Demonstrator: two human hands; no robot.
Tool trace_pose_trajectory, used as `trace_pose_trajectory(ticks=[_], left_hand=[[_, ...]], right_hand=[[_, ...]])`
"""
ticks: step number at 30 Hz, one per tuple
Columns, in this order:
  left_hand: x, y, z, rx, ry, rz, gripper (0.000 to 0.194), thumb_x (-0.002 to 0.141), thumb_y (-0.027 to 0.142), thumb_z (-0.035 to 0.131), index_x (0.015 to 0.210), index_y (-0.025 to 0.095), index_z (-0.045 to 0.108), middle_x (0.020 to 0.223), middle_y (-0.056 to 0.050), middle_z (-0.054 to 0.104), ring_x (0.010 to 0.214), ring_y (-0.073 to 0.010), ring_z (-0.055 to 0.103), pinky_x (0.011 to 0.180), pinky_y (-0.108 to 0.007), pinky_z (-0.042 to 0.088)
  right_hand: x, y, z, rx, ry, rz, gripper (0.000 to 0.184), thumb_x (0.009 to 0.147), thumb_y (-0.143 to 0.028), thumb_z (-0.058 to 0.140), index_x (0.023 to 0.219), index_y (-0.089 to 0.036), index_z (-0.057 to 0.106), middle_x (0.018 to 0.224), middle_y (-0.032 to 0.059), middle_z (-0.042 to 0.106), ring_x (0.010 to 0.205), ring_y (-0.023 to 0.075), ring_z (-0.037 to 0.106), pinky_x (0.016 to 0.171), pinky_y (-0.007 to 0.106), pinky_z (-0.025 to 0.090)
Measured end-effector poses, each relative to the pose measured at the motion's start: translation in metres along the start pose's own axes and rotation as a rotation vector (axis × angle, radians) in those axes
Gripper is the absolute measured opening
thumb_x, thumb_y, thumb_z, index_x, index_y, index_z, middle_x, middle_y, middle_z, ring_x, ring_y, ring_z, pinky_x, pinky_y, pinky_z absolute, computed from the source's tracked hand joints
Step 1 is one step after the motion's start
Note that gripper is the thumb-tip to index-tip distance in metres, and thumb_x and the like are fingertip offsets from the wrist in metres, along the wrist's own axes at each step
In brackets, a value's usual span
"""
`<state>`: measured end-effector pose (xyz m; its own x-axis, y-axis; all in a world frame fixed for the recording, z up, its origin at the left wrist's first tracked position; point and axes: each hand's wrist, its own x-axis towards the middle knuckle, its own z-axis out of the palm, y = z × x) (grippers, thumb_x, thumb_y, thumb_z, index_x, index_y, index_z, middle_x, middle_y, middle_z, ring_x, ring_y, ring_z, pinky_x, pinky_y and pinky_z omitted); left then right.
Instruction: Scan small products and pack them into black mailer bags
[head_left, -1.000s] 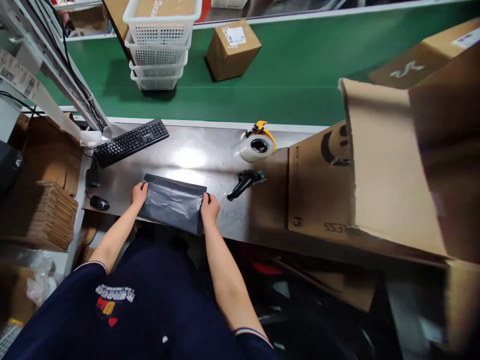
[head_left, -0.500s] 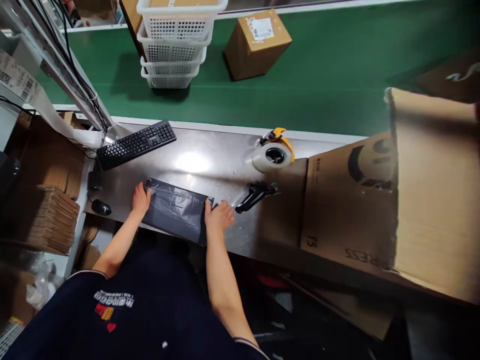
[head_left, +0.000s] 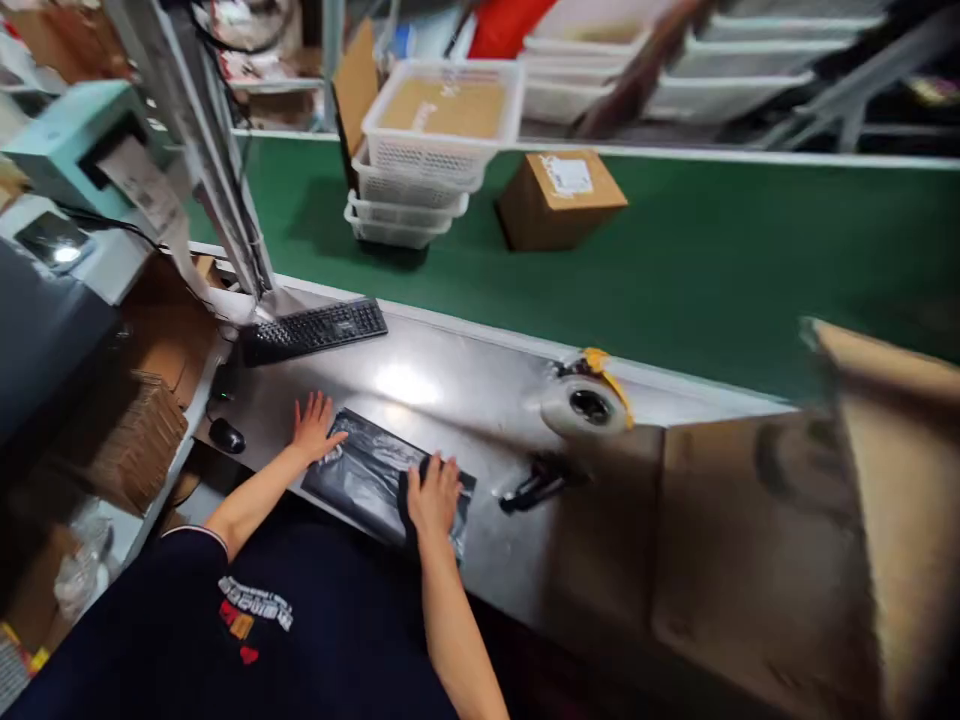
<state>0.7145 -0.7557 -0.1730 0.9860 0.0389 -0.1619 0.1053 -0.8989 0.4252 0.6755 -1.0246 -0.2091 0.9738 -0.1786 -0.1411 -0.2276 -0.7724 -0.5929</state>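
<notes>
A dark grey plastic mailer bag [head_left: 371, 472] lies flat on the steel table [head_left: 465, 390] near its front edge. My left hand [head_left: 313, 427] rests at the bag's left end, fingers spread and flat. My right hand [head_left: 433, 493] presses down on the bag's right part, fingers stretched out over it. Neither hand grips anything.
A black keyboard [head_left: 313, 330] and a mouse [head_left: 226, 435] lie to the left. A tape dispenser [head_left: 585, 400] and a black handheld scanner [head_left: 534, 485] sit to the right, beside large cardboard boxes [head_left: 757, 540]. Behind, the green conveyor [head_left: 712, 260] carries stacked white baskets [head_left: 427, 160] and a small box [head_left: 559, 195].
My view tilted up and shifted. Both hands went from holding the bag's ends to lying flat, the right hand moving onto the bag.
</notes>
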Motion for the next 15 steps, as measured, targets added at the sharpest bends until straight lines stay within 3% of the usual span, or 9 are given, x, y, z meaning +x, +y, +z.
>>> trace_pose_trajectory(ticks=[2, 3, 6, 8, 10, 12, 15], left_hand=[[0.017, 0.005, -0.052, 0.002, 0.217, -0.011, 0.076, 0.091, 0.047, 0.073, 0.161, 0.031, 0.051, 0.170, -0.011, 0.041, 0.161, -0.0411, 0.030, 0.136, -0.063, 0.021], [0.029, 0.007, -0.088, 0.014, 0.341, -0.004, 0.074, 0.092, 0.046, 0.072, 0.161, 0.032, 0.051, 0.171, -0.008, 0.041, 0.162, -0.0391, 0.028, 0.137, -0.061, 0.021], [0.063, 0.001, -0.225, 0.078, 0.705, -0.040, 0.061, 0.100, 0.037, 0.061, 0.160, 0.024, 0.052, 0.175, -0.009, 0.034, 0.167, -0.0359, 0.017, 0.138, -0.063, 0.008], [0.075, -0.011, -0.319, 0.180, 0.945, -0.080, 0.047, 0.103, 0.027, 0.054, 0.148, 0.019, 0.064, 0.169, -0.011, 0.045, 0.164, -0.0333, 0.027, 0.138, -0.060, 0.011], [0.084, -0.023, -0.393, 0.224, 1.057, -0.114, 0.040, 0.101, 0.020, 0.053, 0.138, 0.015, 0.069, 0.165, -0.015, 0.049, 0.162, -0.0326, 0.031, 0.138, -0.058, 0.009], [0.091, -0.034, -0.439, 0.299, 1.092, -0.152, 0.034, 0.099, 0.015, 0.053, 0.126, 0.012, 0.073, 0.163, -0.018, 0.051, 0.161, -0.0328, 0.034, 0.137, -0.058, 0.011], [0.101, -0.046, -0.464, 0.377, 1.052, -0.186, 0.030, 0.098, 0.011, 0.049, 0.113, 0.011, 0.075, 0.155, -0.021, 0.058, 0.153, -0.0320, 0.044, 0.135, -0.055, 0.019]], right_hand=[[-0.004, 0.000, -0.011, 0.030, 0.084, -0.017, 0.094, 0.089, -0.071, 0.025, 0.164, -0.016, 0.038, 0.167, 0.0326, 0.037, 0.162, 0.0435, 0.029, 0.125, 0.073, 0.027], [-0.007, 0.002, -0.011, 0.044, 0.134, -0.021, 0.095, 0.087, -0.074, 0.027, 0.167, -0.023, 0.034, 0.169, 0.0313, 0.034, 0.163, 0.0416, 0.025, 0.124, 0.075, 0.027], [-0.013, 0.017, 0.000, 0.026, 0.233, -0.032, 0.092, 0.078, -0.079, 0.035, 0.158, -0.035, 0.049, 0.156, 0.0338, 0.050, 0.153, 0.0440, 0.041, 0.108, 0.079, 0.040], [-0.014, 0.029, 0.011, -0.024, 0.197, -0.082, 0.088, 0.075, -0.078, 0.037, 0.151, -0.037, 0.057, 0.147, 0.0340, 0.059, 0.147, 0.0444, 0.050, 0.104, 0.079, 0.042], [-0.009, 0.037, 0.018, -0.060, 0.164, -0.123, 0.085, 0.076, -0.077, 0.035, 0.149, -0.041, 0.058, 0.144, 0.0303, 0.063, 0.146, 0.0415, 0.052, 0.106, 0.077, 0.040], [0.002, 0.038, 0.018, -0.039, 0.187, -0.145, 0.084, 0.075, -0.078, 0.032, 0.146, -0.043, 0.061, 0.139, 0.0297, 0.067, 0.145, 0.0413, 0.052, 0.106, 0.077, 0.039], [0.023, 0.032, 0.007, 0.074, 0.303, -0.158, 0.078, 0.071, -0.080, 0.038, 0.130, -0.042, 0.072, 0.120, 0.0345, 0.072, 0.142, 0.0468, 0.053, 0.097, 0.077, 0.043]])
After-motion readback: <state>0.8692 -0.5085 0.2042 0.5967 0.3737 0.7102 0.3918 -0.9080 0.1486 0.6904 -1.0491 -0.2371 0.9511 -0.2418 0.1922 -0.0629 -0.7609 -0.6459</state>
